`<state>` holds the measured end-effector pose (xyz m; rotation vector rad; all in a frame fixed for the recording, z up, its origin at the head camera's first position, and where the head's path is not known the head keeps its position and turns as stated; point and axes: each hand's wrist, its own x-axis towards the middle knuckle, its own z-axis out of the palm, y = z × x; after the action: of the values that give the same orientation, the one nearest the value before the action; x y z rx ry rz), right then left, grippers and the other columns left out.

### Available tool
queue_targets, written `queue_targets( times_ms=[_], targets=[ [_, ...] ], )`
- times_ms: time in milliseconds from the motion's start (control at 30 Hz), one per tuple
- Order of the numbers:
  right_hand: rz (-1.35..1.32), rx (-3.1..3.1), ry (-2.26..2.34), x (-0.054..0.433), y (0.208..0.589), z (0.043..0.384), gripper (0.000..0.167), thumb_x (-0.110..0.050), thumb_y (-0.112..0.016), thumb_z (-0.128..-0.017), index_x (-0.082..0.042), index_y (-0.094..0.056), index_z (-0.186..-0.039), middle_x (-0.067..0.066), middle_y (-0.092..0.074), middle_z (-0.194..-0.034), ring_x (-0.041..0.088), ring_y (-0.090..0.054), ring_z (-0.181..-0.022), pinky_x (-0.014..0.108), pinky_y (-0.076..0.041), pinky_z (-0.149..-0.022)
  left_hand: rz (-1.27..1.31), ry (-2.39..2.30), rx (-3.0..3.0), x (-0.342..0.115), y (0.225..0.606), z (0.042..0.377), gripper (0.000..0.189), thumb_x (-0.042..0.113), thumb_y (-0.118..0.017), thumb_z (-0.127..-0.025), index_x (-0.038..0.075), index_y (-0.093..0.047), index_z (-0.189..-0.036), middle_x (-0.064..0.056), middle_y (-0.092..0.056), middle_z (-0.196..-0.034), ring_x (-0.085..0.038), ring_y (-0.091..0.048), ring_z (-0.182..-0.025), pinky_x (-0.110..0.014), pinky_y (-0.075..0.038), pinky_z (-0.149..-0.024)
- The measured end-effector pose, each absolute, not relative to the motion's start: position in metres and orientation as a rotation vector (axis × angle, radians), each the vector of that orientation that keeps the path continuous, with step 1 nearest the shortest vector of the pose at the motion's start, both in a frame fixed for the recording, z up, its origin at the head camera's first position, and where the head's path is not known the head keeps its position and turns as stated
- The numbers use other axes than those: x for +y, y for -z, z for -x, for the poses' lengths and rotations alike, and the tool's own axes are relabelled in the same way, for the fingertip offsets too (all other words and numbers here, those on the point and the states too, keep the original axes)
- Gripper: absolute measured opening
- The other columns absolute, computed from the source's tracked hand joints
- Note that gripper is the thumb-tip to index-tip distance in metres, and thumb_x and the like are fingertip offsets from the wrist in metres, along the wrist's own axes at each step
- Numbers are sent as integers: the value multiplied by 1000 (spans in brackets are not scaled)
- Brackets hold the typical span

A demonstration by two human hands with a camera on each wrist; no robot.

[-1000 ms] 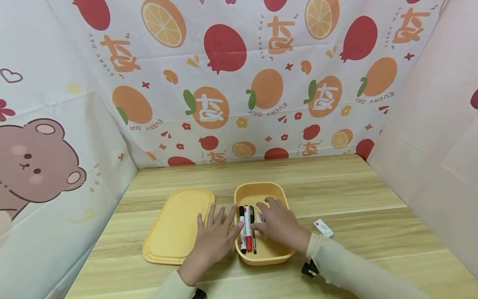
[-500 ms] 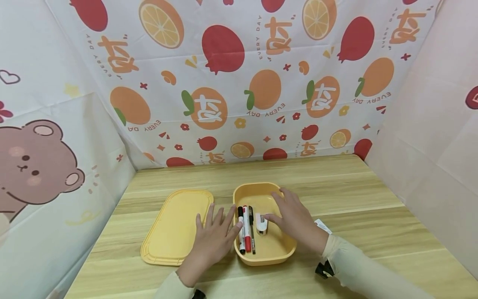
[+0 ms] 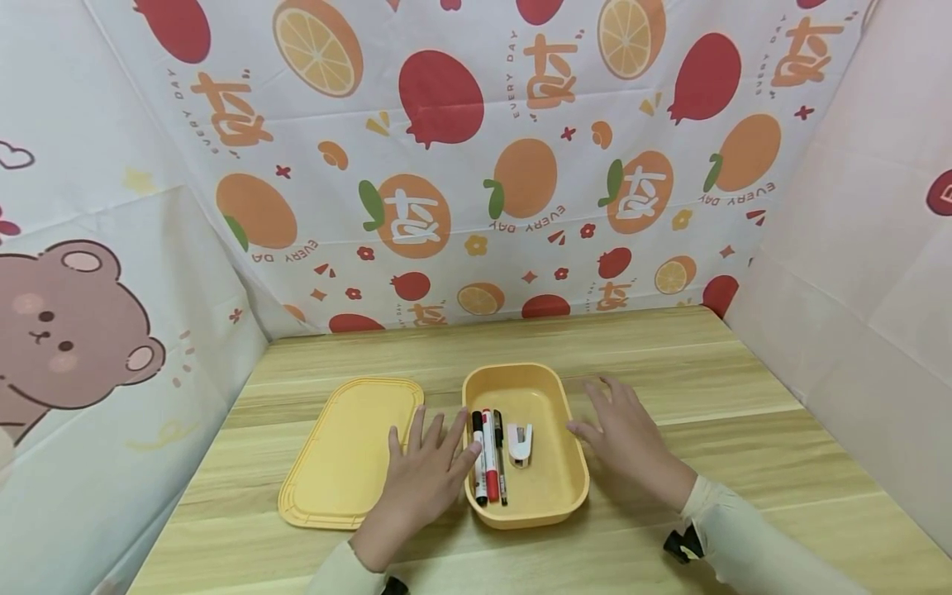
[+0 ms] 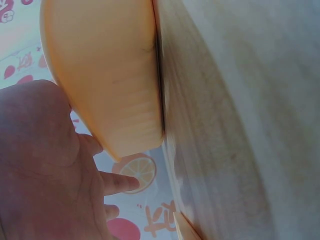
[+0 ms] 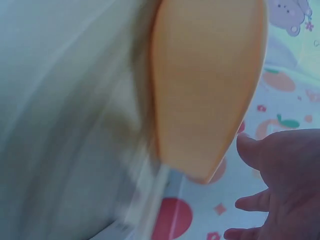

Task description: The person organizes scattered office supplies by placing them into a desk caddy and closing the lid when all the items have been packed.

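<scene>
In the head view a yellow plastic box [image 3: 546, 496] holds a black marker [image 3: 479, 471], a red marker [image 3: 491, 463], a black pen [image 3: 501, 463] and a small white stapler [image 3: 521, 445]. My left hand [image 3: 424, 483] spreads its fingers at the box's left side, thumb and index fingertips right at the rim. Just right of the box, my right hand [image 3: 628, 434] hovers with relaxed fingers and holds nothing; its thumb is near the right rim. The right wrist view shows that hand [image 5: 290, 185] beside the box wall [image 5: 207, 85].
A yellow lid [image 3: 349, 463] lies flat on the wooden table [image 3: 669, 355], left of the box and partly behind the left hand. At the bottom of the right wrist view is the edge of a small white block [image 5: 116, 231], hidden by the right hand in the head view.
My right hand has come up out of the box and moved right, past the rim, leaving the stapler in view beside the pen. The left hand has stayed at the left rim.
</scene>
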<state>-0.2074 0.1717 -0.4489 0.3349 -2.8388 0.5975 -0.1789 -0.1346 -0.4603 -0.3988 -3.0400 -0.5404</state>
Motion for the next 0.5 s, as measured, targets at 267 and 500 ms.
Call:
queue_targets(
  times_ms=[267,500],
  targets=[
    [-274,-2866,-608,205,467,200,75,-43,-70,-94,-1,-42,-150,34,-32,-153,53,-32,-140,71,-40,-102,405,537,-3042,-135,461,179,68,65,-20,-104,29,-28,-161,-18,-32,-163,-39,1,-156,-74,2,-115],
    [-268,-2870,-584,222,478,190,79,-40,-77,-89,0,-45,-148,36,-37,-147,54,-44,-129,69,-47,-91,415,536,-3010,-134,462,180,67,64,-21,-105,28,-29,-160,-20,-34,-161,-42,-6,-155,-76,-1,-114]
  ],
)
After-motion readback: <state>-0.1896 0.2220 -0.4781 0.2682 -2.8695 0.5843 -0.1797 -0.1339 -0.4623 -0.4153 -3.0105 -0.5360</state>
